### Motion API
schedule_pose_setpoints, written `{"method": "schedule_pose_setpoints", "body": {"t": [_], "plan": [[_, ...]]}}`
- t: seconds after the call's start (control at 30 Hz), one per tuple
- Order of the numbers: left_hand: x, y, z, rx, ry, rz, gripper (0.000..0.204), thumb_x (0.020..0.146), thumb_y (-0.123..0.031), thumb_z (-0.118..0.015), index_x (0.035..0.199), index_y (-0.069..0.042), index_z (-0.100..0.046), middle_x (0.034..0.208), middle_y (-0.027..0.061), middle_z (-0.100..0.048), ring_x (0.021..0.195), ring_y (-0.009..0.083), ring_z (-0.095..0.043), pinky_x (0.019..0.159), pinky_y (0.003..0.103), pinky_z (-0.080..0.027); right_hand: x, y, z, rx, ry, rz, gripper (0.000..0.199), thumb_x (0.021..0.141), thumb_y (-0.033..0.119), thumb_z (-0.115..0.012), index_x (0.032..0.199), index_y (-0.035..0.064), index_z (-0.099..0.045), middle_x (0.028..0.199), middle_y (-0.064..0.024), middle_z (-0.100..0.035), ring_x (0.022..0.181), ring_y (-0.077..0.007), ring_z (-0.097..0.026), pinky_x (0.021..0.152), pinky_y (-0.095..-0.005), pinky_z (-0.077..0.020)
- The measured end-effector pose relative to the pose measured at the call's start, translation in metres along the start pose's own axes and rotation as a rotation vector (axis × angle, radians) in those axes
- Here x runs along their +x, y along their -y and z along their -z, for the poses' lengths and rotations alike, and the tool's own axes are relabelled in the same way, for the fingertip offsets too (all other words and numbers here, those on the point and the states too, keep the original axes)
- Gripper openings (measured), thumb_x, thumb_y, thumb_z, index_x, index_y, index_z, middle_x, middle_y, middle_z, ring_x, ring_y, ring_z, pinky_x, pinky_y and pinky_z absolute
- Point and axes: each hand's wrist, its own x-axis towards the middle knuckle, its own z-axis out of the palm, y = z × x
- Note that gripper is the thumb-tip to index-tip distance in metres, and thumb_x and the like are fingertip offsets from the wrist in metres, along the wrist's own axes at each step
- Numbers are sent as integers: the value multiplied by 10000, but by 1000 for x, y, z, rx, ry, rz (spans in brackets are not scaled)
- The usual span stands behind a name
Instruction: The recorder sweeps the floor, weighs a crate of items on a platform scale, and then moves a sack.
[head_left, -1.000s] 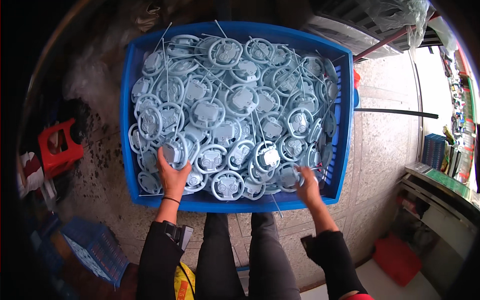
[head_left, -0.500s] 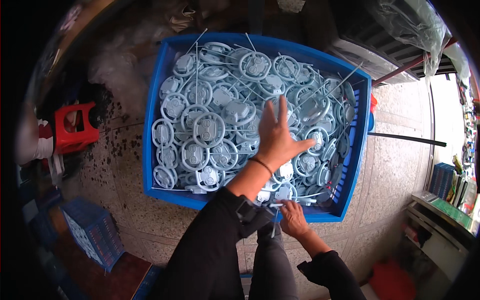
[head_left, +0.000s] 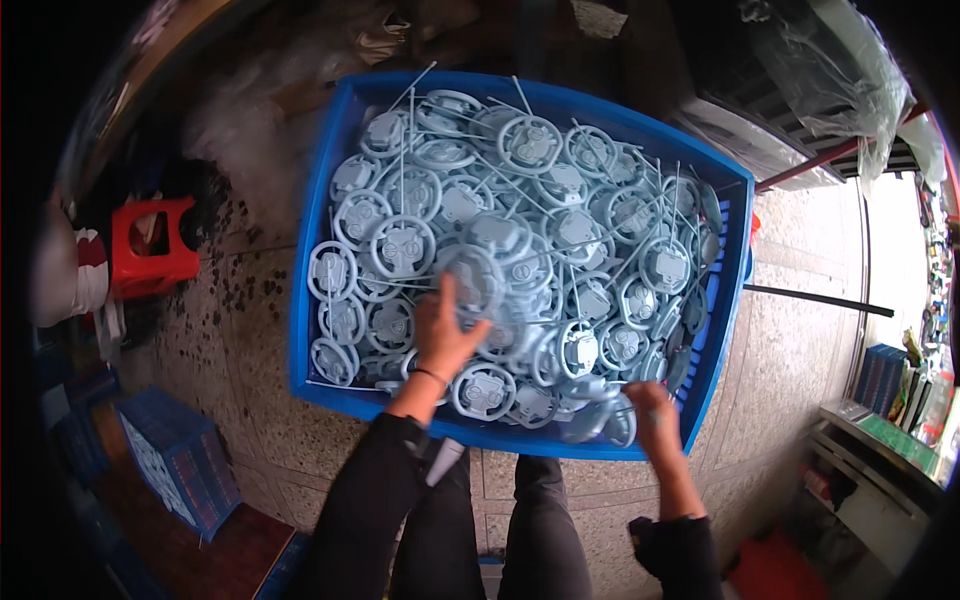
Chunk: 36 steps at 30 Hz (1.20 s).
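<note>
A blue plastic crate (head_left: pixel 310 330) is heaped with pale grey-blue plastic toy steering wheels (head_left: pixel 403 246), many with thin rods sticking out. My left hand (head_left: pixel 440 335) is over the middle of the heap, thumb and forefinger apart, against a motion-blurred wheel (head_left: pixel 474 280); its grip looks loose. More blurred wheels lie just right of it. At the crate's near right corner, my right hand (head_left: pixel 655 410) is closed, its fingertips at a blurred steering wheel (head_left: pixel 612 424) by the near wall. The exact grip point is smeared.
A red plastic stool (head_left: pixel 155 248) stands on the left, with a stack of blue sheets or boxes (head_left: pixel 180 460) nearer. A dark bar (head_left: pixel 820 300) juts out right of the crate. Clear plastic sheeting (head_left: pixel 830 75) hangs at far right. A grey tapered object (head_left: pixel 445 462) is beside my left sleeve.
My left hand has moved left and nearer, from above the right-centre of the heap. My right hand has shifted right along the near wall. Wheels in the middle and near side are rearranged.
</note>
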Motion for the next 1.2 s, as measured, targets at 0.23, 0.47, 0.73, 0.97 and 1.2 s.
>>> {"method": "schedule_pose_setpoints", "body": {"t": [0.23,0.47,0.73,0.97,1.2], "plan": [[-7,-110,-37,-313,61,-248,707,729,-276,-682,1308,-48,-349,1322,304,-279,1193,445,-353,962,424,-363,39,158,28,-443,-193,443,146,862,90,-509,917,19,-624,861,-124,-579,804,-274,-578,719,-321,-434],[33,4,48,33,-506,-107,643,683,-165,-671,1263,-56,-417,1309,291,-318,1249,423,-294,1026,462,-275,60,94,-32,-867,295,411,351,667,57,-685,1012,60,-625,1295,-163,-410,1259,-367,-324,1033,-394,-325],[-17,119,76,328,-269,399,776,696,-272,-703,1308,10,-318,1210,251,-415,1126,396,-407,946,439,-356,34,83,-68,-733,345,442,172,687,-29,-545,832,41,-605,1214,-215,-469,1181,-392,-405,968,-413,-368],[-26,60,59,171,-306,97,483,760,-89,-562,1211,24,-432,1037,204,-512,939,359,-481,842,447,-386,26,97,-91,-592,291,378,197,732,8,-555,927,38,-562,1028,-176,-564,971,-356,-547,823,-402,-449],[-21,-49,49,-208,11,-99,280,773,-15,-533,1053,-12,-534,912,158,-556,903,329,-515,788,385,-430,26,110,-141,-361,307,276,334,774,66,-565,1102,39,-513,1035,-199,-564,960,-384,-544,815,-406,-450]]}}
